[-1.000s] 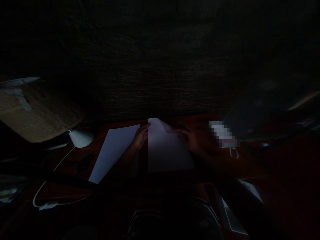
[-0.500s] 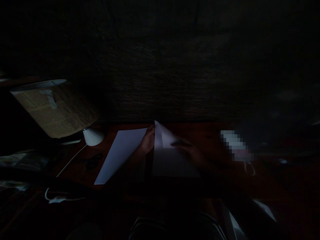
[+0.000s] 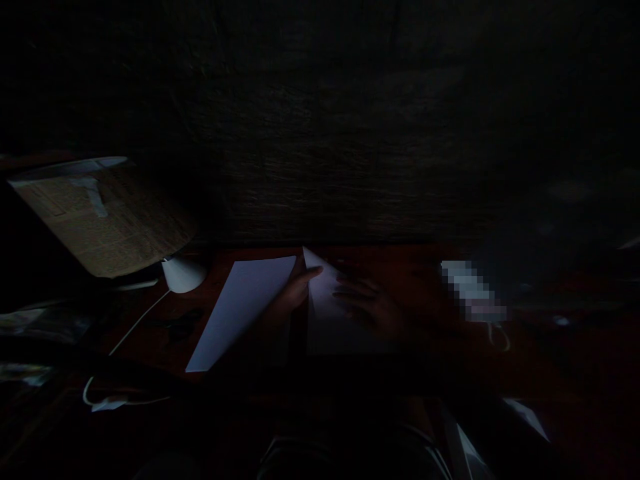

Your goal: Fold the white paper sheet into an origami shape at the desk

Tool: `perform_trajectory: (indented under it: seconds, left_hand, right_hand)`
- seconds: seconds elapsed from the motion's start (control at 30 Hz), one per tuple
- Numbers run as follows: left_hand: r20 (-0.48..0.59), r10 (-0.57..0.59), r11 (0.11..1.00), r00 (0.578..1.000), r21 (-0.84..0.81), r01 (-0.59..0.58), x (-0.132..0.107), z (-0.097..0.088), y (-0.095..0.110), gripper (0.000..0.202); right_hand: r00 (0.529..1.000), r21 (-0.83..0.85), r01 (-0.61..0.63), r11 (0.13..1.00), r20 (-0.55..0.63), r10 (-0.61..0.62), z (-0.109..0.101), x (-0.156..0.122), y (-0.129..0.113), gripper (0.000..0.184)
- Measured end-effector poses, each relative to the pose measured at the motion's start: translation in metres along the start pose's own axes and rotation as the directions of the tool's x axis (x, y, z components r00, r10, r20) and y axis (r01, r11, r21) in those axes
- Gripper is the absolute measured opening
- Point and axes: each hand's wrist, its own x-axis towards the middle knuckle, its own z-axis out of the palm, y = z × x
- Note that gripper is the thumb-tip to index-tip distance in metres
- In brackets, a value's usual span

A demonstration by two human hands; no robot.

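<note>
**Bench, dim room, one person at work.**

Item 1: folded paper sheet (image 3: 345,327), lying flat at the centre of the bench (image 3: 425,270), its point at 12 o'clock.

Item 2: left hand (image 3: 295,295), at the sheet's left edge. The fingers (image 3: 311,272) are pressed together and lie across the paper near the point; any pinch cannot be told. The hand seems placed to steady that edge.

Item 3: right hand (image 3: 370,308), resting on the sheet's right side. The fingers (image 3: 350,291) are spread, apparently to hold the paper flat against the bench.

Item 4: loose paper sheet (image 3: 240,313), at 9 o'clock from the hands, just beside the left hand, blank as far as can be seen.

Item 5: white lamp (image 3: 183,275), at 9 o'clock, its shade (image 3: 103,220) covered in what looks like newsprint, too dim to read. Its white cable (image 3: 137,331) runs toward 7 o'clock.

Item 6: white object (image 3: 473,290), at 3 o'clock, blurred; no label can be read.
</note>
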Motion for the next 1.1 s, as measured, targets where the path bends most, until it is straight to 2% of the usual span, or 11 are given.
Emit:
perform_trajectory:
  seconds: [0.13, 0.23, 0.33, 0.53, 0.67, 0.8, 0.9, 1.0, 1.1]
  left_hand:
    - [-0.072, -0.017, 1.000, 0.997, -0.023, 0.015, 0.003, -0.003, -0.002, 0.073]
    - [-0.109, -0.034, 0.999, 0.993, -0.043, 0.029, 0.006, -0.007, -0.003, 0.060]
    - [-0.113, -0.061, 0.994, 0.992, -0.092, 0.051, 0.008, -0.010, 0.001, 0.046]
    - [0.025, -0.173, 0.957, 0.985, -0.232, 0.174, 0.005, -0.012, 0.007, 0.034]
    - [0.075, -0.255, 0.935, 0.964, -0.234, 0.266, 0.005, -0.015, 0.003, 0.025]
    - [0.030, -0.188, 0.960, 0.982, -0.207, 0.191, 0.006, -0.012, -0.002, 0.027]
    - [0.080, -0.128, 0.966, 0.989, -0.214, 0.143, 0.004, -0.007, 0.000, 0.037]
    - [0.136, -0.128, 0.950, 0.982, -0.268, 0.161, 0.003, -0.004, 0.005, 0.048]
    - [0.165, -0.155, 0.925, 0.974, -0.321, 0.202, 0.004, -0.008, 0.007, 0.050]
  right_hand:
    - [0.977, 0.013, -0.197, 0.980, -0.076, 0.198, -0.004, -0.002, 0.002, 0.047]
    - [0.913, 0.063, -0.400, 0.914, -0.059, 0.404, -0.004, -0.005, 0.006, 0.057]
    - [0.853, 0.110, -0.518, 0.848, -0.003, 0.521, -0.004, -0.007, 0.009, 0.061]
    - [0.855, 0.255, -0.509, 0.822, 0.042, 0.516, -0.011, -0.010, 0.014, 0.052]
    - [0.859, 0.340, -0.486, 0.805, 0.017, 0.511, -0.015, -0.014, 0.023, 0.045]
    - [0.856, 0.349, -0.486, 0.801, 0.006, 0.517, -0.016, -0.017, 0.028, 0.044]
    - [0.858, 0.312, -0.492, 0.813, 0.018, 0.513, -0.015, -0.017, 0.026, 0.046]
    - [0.856, 0.249, -0.509, 0.824, 0.045, 0.515, -0.012, -0.015, 0.022, 0.049]
    - [0.862, 0.204, -0.504, 0.839, 0.064, 0.503, -0.011, -0.012, 0.017, 0.053]
